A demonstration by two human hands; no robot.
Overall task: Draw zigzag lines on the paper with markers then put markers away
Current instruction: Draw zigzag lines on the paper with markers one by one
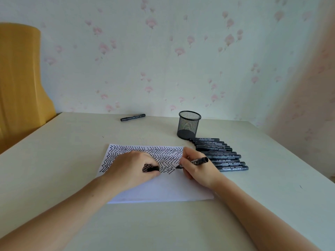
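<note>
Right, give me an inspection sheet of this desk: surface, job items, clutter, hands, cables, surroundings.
Surface: pale table, set against the wall.
Job's things: paper, far half covered in black zigzags, near half blank; row of capped markers right of it; mesh pen cup behind them, upright.
Clutter: lone marker near the far edge.
Hands: left hand rests on the paper, gripping a black cap; right hand holds a marker, tip on the paper.
Cables: nothing seen.
Surroundings: floral wallpaper; yellow chair at left.
</note>
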